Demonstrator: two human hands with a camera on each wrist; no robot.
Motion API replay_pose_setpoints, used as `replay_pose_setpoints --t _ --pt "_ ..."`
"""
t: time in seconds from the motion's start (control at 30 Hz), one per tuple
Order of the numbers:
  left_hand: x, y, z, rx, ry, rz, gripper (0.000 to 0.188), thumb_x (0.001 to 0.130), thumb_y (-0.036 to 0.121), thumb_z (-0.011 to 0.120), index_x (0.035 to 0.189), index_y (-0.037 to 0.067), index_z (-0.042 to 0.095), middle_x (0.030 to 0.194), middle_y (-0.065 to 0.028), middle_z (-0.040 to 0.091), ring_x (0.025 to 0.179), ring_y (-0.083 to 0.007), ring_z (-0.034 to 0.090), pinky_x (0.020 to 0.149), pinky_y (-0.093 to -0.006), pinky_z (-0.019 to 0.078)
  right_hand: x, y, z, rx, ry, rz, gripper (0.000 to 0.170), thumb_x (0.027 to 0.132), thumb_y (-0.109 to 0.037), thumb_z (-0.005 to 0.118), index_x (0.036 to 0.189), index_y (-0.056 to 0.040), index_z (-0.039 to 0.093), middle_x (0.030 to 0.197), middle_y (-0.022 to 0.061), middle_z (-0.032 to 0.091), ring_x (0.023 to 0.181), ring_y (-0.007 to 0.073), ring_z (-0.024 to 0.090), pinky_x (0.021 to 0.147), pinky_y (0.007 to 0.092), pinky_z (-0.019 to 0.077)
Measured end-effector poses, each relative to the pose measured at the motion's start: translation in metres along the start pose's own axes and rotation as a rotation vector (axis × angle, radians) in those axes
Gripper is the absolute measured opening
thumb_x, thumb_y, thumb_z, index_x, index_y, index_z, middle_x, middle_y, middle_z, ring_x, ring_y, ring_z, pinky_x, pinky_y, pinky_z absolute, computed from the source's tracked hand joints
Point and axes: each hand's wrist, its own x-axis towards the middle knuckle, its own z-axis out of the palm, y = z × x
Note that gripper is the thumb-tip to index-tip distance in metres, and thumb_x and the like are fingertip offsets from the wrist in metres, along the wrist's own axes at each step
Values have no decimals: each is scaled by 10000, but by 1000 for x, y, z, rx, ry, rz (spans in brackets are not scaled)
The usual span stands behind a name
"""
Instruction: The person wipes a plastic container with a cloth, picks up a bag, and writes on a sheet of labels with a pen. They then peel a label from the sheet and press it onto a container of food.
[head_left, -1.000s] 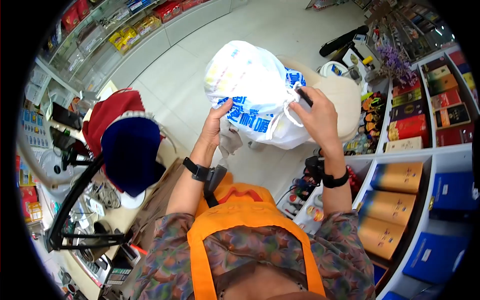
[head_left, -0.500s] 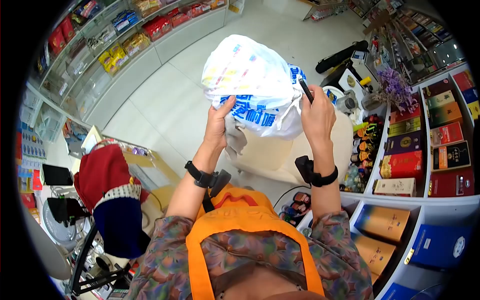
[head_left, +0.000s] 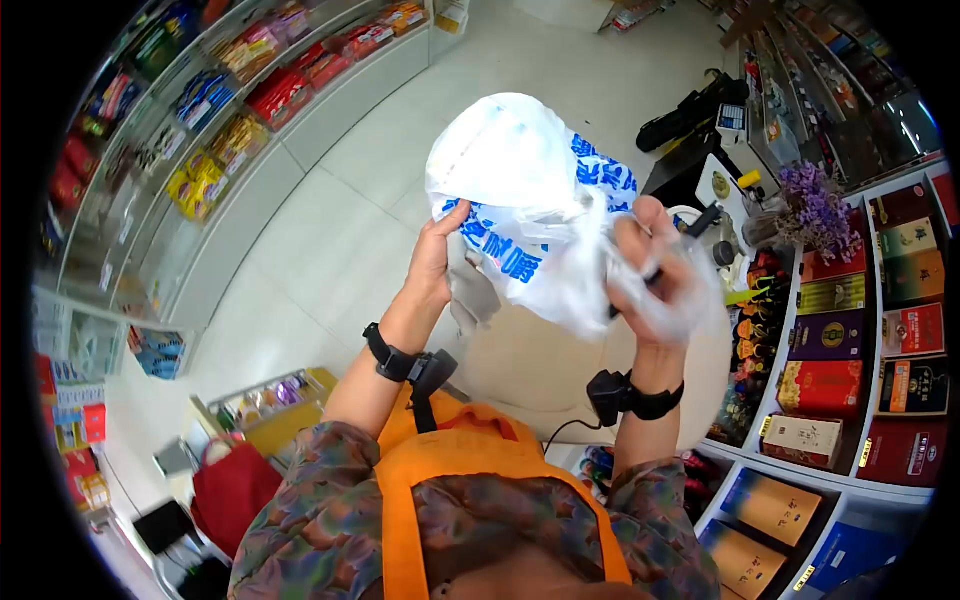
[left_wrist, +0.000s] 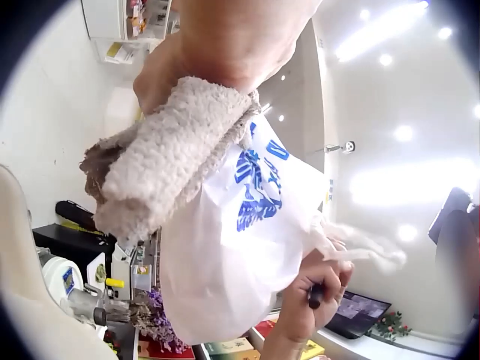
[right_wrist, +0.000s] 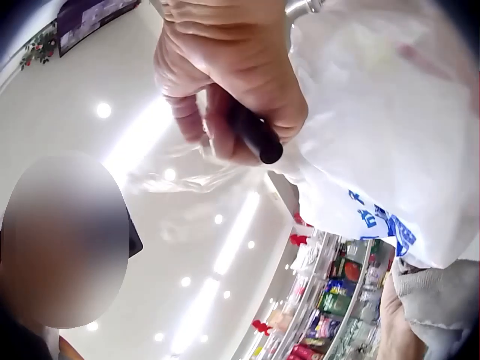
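Observation:
A full white plastic bag with blue lettering is held up before the body, its gathered neck toward the right. My left hand grips the bag's left side along with a fluffy grey-beige cloth, which hangs below the palm. My right hand, blurred, is at the neck with its fingers curled round a slim black pen-like stick. Loose translucent plastic ends trail from the neck by that hand.
Beneath the bag is a cream chair. Shelves of boxed goods line the right, with purple dried flowers above them. Snack shelves curve along the left. A dark red cloth item lies at lower left.
The bag has turned and come slightly lower and to the right. My right hand has moved down and right at its neck, pulling the loose plastic ends. The view has swung, showing more chair.

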Motion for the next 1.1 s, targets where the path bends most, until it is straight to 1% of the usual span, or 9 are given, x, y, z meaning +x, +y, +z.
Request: replay_pose_setpoints --t 0.07,0.23,0.33,0.43,0.53,0.73,0.87,0.97,1.1 --pt "49 28 -18 -25 -18 -39 384 899 254 623 1194 22 542 1047 -74 657 901 -184 656 753 -309 538 34 1 6 -434 230 162 305 893 -177 624 1112 -9 494 688 -25 493 483 21 363 416 184 263" --pt "157 139 -64 154 6 -60 358 895 271 632 1155 36 562 973 -52 681 838 -156 670 684 -287 540 119 25 -14 -546 547 -43 124 899 -125 611 897 -1 616 593 -57 462 451 3 317 425 177 222" --pt "187 186 -52 218 5 -76 386 892 265 630 1191 33 555 1038 -84 672 890 -191 669 766 -323 547 187 28 -18 -1161 619 -103 235 876 -214 651 1024 -31 646 909 56 595 632 104 589 527 220 414" --pt "215 208 -40 198 -33 -139 443 912 291 593 1261 29 515 1149 -117 635 990 -249 643 870 -384 521 251 48 -18 -1774 349 -94 391 769 -158 717 1151 -157 634 1154 99 555 829 227 645 661 296 490" --pt "242 213 -29 166 -12 -140 469 890 287 632 1253 13 517 1112 -96 645 963 -199 642 862 -339 518 283 67 -18 -1784 423 84 557 668 -105 738 1191 -249 611 1244 106 510 869 298 625 726 341 498" --pt "318 223 3 275 -172 -219 484 888 314 641 1238 3 523 1101 -106 641 954 -188 640 808 -313 521 331 61 -89 -1481 807 -404 283 724 16 608 997 -22 673 1032 102 657 894 197 636 781 265 492" --pt "390 229 15 494 -239 -228 493 859 323 679 1202 -3 540 1108 -115 636 1023 -190 609 842 -313 494 373 40 -134 -506 837 -309 294 825 -56 599 1101 46 598 1048 92 645 931 155 612 855 251 466" --pt "448 239 38 777 -260 -251 632 795 345 746 1233 -46 515 1127 -140 625 1139 -214 544 955 -316 423 423 22 -182 -855 795 -371 266 884 -98 570 1104 50 584 1022 90 648 939 128 598 860 237 455" --pt "519 274 104 1483 87 693 668 729 309 787 1221 -42 501 1151 -171 595 1077 -265 573 880 -334 461 500 -19 -239 -1005 723 -340 200 880 -30 547 1058 47 596 981 80 658 895 128 609 825 237 468"
